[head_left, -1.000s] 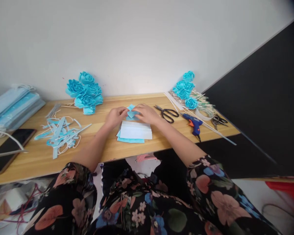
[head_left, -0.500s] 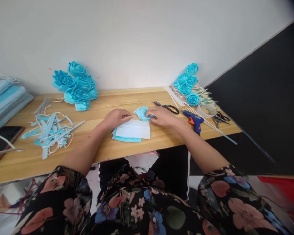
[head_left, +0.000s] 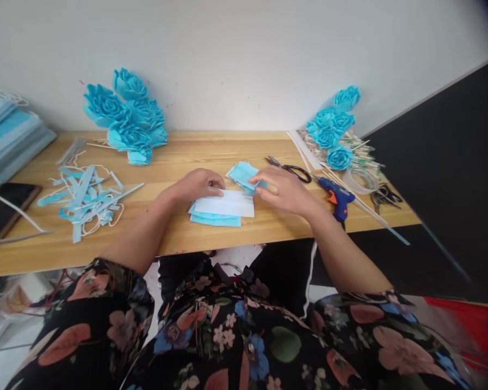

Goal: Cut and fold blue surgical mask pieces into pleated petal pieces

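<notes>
My left hand [head_left: 197,184] rests curled on the far edge of a small stack of white and blue mask sheets [head_left: 223,209] near the front of the wooden table [head_left: 174,238]. Just right of it, my right hand [head_left: 283,189] pinches a few small folded blue pieces [head_left: 242,174] that lie just behind the stack. The fingertips of both hands are a short way apart, with the blue pieces between them.
Black scissors [head_left: 290,169] and a blue glue gun [head_left: 336,196] lie right of my right hand. Blue fabric roses lean on the wall at back left [head_left: 126,116] and back right [head_left: 331,130], beside sticks and tape. Blue scraps [head_left: 87,197], a phone [head_left: 2,208] and stacked masks [head_left: 8,138] lie left.
The hands have come apart: the right one slid the folded blue pieces to the right, the left one settled on the stack. The camera has tilted and shifted.
</notes>
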Tool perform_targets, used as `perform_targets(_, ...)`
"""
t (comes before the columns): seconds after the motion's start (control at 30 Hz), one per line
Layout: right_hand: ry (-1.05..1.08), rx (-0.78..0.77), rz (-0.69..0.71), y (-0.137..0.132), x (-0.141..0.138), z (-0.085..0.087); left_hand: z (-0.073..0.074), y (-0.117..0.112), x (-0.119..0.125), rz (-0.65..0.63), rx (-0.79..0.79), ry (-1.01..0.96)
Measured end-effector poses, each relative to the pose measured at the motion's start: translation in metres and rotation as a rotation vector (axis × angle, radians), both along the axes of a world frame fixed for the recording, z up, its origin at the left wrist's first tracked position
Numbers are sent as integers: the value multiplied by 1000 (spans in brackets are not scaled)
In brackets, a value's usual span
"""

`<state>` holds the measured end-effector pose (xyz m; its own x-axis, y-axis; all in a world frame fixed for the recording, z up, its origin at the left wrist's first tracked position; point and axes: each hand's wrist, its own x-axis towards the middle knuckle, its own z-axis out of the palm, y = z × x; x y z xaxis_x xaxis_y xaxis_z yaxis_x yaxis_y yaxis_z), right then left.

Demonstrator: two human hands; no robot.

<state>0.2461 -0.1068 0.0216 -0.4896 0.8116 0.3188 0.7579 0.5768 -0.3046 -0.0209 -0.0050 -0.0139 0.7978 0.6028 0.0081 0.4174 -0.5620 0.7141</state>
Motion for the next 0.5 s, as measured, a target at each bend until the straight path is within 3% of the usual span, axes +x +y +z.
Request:
perform_targets(0.1, -24, -34, 115, -26, -14, -2, -1, 1, -1, 4, -44, -8)
perform_targets(0.17, -76, -45, 122, -36, -21, -11, -1, 2, -1, 16, -55, -13)
perform_targets(0.37, -171, 5, -11, -37, -32, -40, -4, 2, -1, 45, -45, -40)
perform_targets(0.5, -94, -26, -99, -33, -32, -37, -2, 1, -1, 81, -47, -113)
